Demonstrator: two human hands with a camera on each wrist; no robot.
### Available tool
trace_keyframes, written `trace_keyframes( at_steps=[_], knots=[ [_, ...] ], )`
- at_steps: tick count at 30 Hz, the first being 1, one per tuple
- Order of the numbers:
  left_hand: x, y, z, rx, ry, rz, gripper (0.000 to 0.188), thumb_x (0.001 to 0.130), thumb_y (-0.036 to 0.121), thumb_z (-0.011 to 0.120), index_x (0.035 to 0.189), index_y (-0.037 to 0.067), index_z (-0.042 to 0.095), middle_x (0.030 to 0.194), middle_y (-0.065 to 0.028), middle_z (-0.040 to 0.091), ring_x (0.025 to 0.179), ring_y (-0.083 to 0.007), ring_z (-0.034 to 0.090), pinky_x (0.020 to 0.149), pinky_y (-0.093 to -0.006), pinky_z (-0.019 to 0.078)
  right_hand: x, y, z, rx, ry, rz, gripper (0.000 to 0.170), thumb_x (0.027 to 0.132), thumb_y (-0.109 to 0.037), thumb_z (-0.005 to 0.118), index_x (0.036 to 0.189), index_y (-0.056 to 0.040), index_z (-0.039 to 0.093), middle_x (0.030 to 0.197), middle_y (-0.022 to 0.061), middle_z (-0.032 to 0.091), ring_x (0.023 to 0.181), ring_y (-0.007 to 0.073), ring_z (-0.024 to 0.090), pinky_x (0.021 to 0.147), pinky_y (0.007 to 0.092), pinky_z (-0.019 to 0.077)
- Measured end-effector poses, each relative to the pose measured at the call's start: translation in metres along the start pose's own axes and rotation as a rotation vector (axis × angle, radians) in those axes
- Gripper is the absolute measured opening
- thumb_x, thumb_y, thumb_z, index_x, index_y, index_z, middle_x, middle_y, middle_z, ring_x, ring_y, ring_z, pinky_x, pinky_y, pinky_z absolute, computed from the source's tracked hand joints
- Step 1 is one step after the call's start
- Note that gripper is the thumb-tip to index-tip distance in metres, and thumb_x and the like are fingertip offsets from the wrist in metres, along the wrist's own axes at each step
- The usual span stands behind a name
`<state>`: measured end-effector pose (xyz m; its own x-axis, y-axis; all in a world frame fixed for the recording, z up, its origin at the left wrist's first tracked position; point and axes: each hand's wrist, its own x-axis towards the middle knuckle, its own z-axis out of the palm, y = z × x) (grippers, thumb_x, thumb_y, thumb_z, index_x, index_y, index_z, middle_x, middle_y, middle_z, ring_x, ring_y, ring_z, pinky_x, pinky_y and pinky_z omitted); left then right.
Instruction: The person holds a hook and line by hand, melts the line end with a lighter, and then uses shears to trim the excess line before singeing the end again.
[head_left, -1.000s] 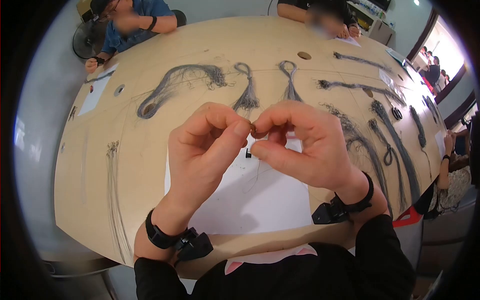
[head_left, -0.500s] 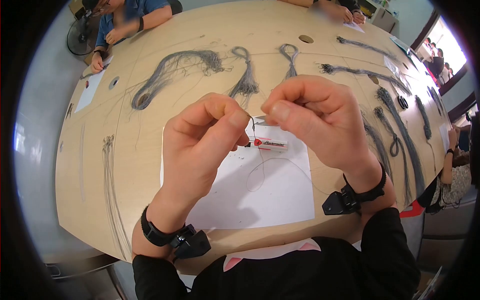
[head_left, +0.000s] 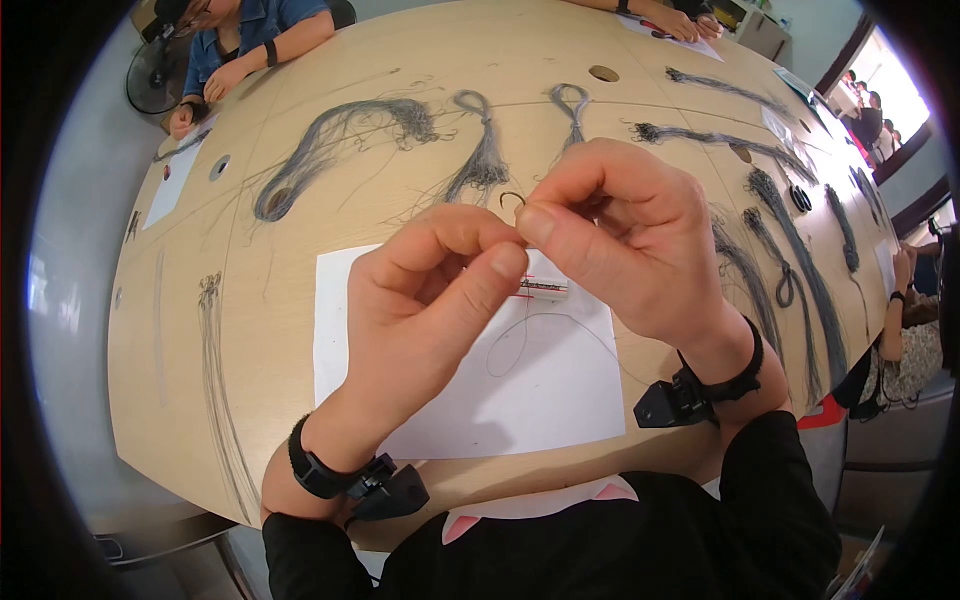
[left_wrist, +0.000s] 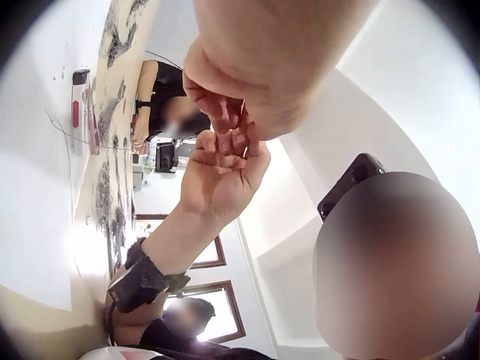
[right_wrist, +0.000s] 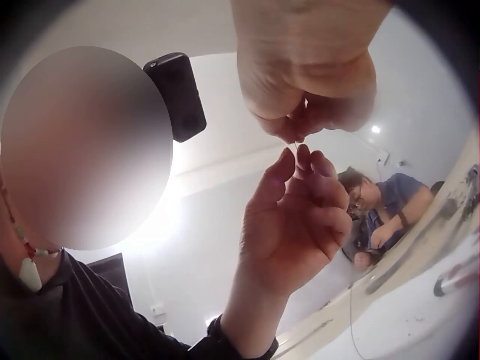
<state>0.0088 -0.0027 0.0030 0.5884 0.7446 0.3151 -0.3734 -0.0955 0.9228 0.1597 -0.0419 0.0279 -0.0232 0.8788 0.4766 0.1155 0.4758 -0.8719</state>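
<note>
A small dark fish hook [head_left: 512, 197] shows its curved bend above the fingertips in the head view. My right hand [head_left: 625, 235] pinches it between thumb and index finger. Just below and to the left, my left hand [head_left: 430, 285] pinches the thin fishing line with thumb and index fingertip, close to the right thumb. The line [head_left: 490, 358] hangs beneath the hands and loops over the white paper [head_left: 520, 420]. In both wrist views the fingertips of the two hands meet, and the fingers hide most of the hook and the knot area.
On the paper lies a white lettered tool [head_left: 545, 288], red and black in the left wrist view. Bundles of hooked line lie around the table, including a curved bundle [head_left: 310, 150], a looped bundle [head_left: 485, 160] and loose strands [head_left: 212, 340]. Other people sit across the table.
The right hand came away from the hook, then returned and now pinches it. The left fingers shifted from the hook to the line below it. The hook's bend now points up.
</note>
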Motion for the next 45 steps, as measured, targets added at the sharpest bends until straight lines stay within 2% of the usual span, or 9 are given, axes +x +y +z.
trace_keyframes(
  at_steps=[7,10,16,21,24,28,33,37,45],
  knots=[
    [-0.002,0.001,0.001,-0.041,-0.014,-0.008,0.008,0.076,0.000,0.053,0.083,0.000,0.053,0.077,-0.0029,0.052,0.070,-0.0073,0.050,0.059,-0.0182,0.0399,-0.001,0.002,0.001,0.005,-0.024,-0.030,0.006,0.073,-0.003,0.052,0.070,0.0020,0.051,0.060,0.0036,0.055,0.055,0.0059,0.053,0.047,0.0171,0.0412],
    [-0.002,0.002,-0.001,-0.076,-0.031,-0.076,0.009,0.076,0.002,0.053,0.085,0.000,0.053,0.077,-0.0024,0.053,0.067,-0.0071,0.050,0.056,-0.0175,0.0397,-0.001,0.003,-0.001,-0.126,-0.032,-0.077,0.006,0.073,-0.004,0.052,0.071,0.0022,0.052,0.060,0.0030,0.054,0.053,0.0051,0.050,0.046,0.0174,0.0393],
    [0.001,0.006,0.000,-0.005,0.100,0.032,0.009,0.077,0.007,0.053,0.083,0.000,0.052,0.074,-0.0025,0.055,0.066,-0.0066,0.051,0.055,-0.0168,0.0391,-0.001,0.001,0.000,-0.166,-0.083,-0.083,0.006,0.073,-0.004,0.053,0.072,0.0014,0.053,0.061,0.0031,0.053,0.053,0.0050,0.048,0.046,0.0176,0.0381],
    [0.000,0.006,-0.003,0.023,0.094,0.019,0.010,0.077,0.009,0.053,0.082,0.000,0.053,0.073,-0.0027,0.055,0.065,-0.0070,0.051,0.055,-0.0168,0.0390,0.000,-0.001,-0.001,-0.348,-0.125,-0.173,0.005,0.069,-0.004,0.054,0.069,-0.0007,0.051,0.059,0.0066,0.049,0.051,0.0143,0.049,0.046,0.0224,0.0387],
    [0.000,0.009,-0.001,-0.009,0.093,-0.029,0.010,0.078,0.011,0.053,0.080,0.001,0.053,0.072,-0.0025,0.054,0.064,-0.0072,0.051,0.054,-0.0170,0.0386,0.000,0.001,-0.003,-0.417,-0.129,-0.238,0.002,0.069,-0.003,0.051,0.070,-0.0018,0.051,0.064,0.0027,0.050,0.053,0.0090,0.043,0.049,0.0202,0.0350],
    [0.000,0.008,-0.003,-0.078,0.078,-0.077,0.011,0.078,0.012,0.052,0.078,0.001,0.053,0.070,-0.0023,0.054,0.061,-0.0070,0.050,0.053,-0.0174,0.0380,0.001,0.000,-0.005,-0.450,-0.114,-0.269,0.001,0.068,-0.002,0.051,0.069,-0.0019,0.051,0.065,0.0030,0.050,0.053,0.0093,0.043,0.049,0.0204,0.0356],
    [0.001,0.011,-0.002,-0.084,0.125,-0.121,0.011,0.078,0.012,0.052,0.078,0.001,0.053,0.070,-0.0028,0.054,0.060,-0.0069,0.049,0.052,-0.0177,0.0374,0.002,-0.002,-0.007,-0.516,-0.019,-0.360,0.012,0.064,0.002,0.052,0.075,-0.0002,0.055,0.065,0.0041,0.052,0.053,0.0102,0.046,0.049,0.0193,0.0375],
    [0.001,0.008,-0.003,-0.091,0.117,-0.109,0.011,0.078,0.012,0.052,0.078,0.001,0.054,0.070,-0.0030,0.054,0.060,-0.0072,0.050,0.050,-0.0172,0.0360,0.002,-0.004,-0.004,-0.577,-0.051,-0.416,0.017,0.062,0.004,0.053,0.078,0.0000,0.056,0.064,0.0048,0.053,0.052,0.0107,0.048,0.048,0.0196,0.0389],
    [0.000,0.008,0.000,-0.081,0.092,-0.124,0.011,0.078,0.013,0.052,0.080,0.002,0.054,0.072,-0.0039,0.056,0.063,-0.0066,0.051,0.050,-0.0164,0.0358,0.001,-0.001,-0.002,-0.666,-0.022,-0.464,0.016,0.057,0.005,0.055,0.070,-0.0033,0.054,0.060,0.0053,0.051,0.050,0.0140,0.048,0.044,0.0223,0.0390]
  ],
)
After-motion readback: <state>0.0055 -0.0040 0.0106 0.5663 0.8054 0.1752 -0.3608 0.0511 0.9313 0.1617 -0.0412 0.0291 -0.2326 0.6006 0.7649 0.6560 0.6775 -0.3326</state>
